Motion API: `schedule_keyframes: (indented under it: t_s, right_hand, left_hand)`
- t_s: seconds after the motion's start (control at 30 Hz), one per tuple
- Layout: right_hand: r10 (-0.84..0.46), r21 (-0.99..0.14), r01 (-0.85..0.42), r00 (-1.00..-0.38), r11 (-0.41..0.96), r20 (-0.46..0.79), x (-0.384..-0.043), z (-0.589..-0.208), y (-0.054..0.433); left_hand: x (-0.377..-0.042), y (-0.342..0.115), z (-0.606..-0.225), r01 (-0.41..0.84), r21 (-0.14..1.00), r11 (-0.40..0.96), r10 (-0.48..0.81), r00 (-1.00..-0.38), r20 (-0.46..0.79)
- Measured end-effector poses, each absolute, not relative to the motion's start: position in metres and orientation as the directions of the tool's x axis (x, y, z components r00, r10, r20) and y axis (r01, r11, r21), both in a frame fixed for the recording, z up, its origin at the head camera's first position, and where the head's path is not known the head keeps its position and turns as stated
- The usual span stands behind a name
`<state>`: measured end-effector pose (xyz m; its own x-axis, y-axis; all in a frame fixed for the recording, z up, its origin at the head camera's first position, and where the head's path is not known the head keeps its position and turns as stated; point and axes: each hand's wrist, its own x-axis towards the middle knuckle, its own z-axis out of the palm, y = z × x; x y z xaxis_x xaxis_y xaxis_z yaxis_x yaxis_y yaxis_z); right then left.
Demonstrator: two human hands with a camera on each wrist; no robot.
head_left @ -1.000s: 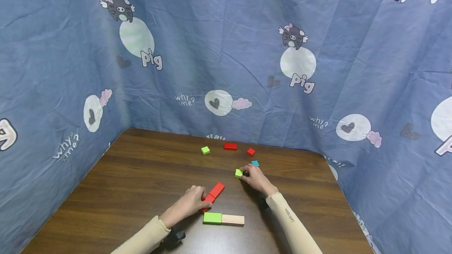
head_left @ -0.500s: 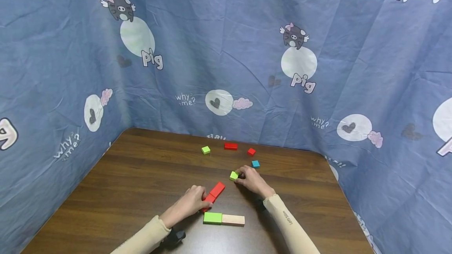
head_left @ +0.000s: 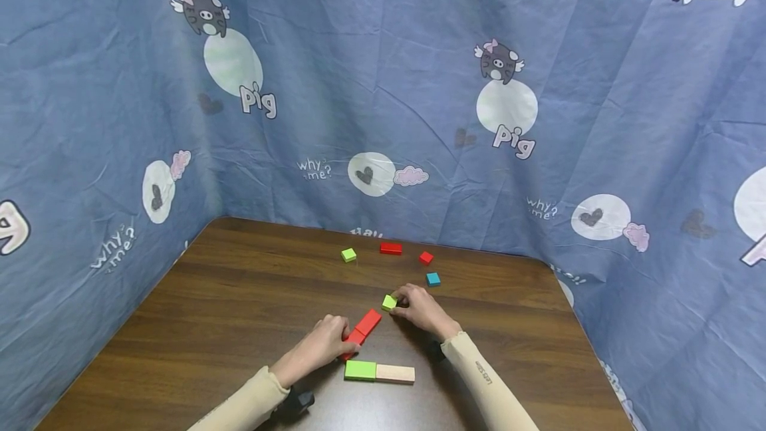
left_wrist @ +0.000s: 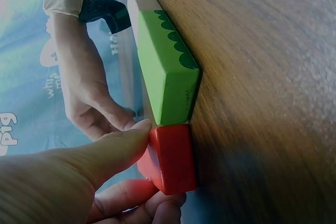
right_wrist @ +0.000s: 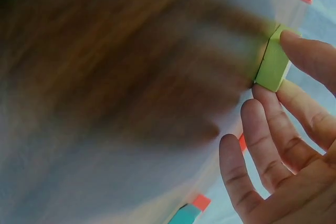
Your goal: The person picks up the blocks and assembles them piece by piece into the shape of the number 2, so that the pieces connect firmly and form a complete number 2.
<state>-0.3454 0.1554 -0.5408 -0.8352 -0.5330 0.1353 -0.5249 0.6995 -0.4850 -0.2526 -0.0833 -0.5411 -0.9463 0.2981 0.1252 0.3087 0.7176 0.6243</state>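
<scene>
Right hand (head_left: pixel 421 308) pinches green block (head_left: pixel 389 302), now nearer the red block (left_wrist: pixel 177 158) left hand (head_left: pixel 323 341) grips, so gap's narrowing.

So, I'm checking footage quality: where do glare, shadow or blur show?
Head: pale glare on the brown wood-grain table at its near side, shadow beside the cream right sleeve; left wrist: red rectangular block fairly crisp, blue printed fabric backdrop soft; right wrist: table heavily blurred, lime-green square block clearer.
</scene>
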Motion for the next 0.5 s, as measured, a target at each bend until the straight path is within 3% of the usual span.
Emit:
schedule_keyframes:
  t_s: [0.5]
  right_hand:
    - [-0.611,-0.437,-0.629,-0.765,0.643,0.201,-0.3435,-0.5428,0.151]
  left_hand:
    - [-0.2536,-0.0838,-0.5417,0.295,0.634,0.715,0.293,-0.95,0.112]
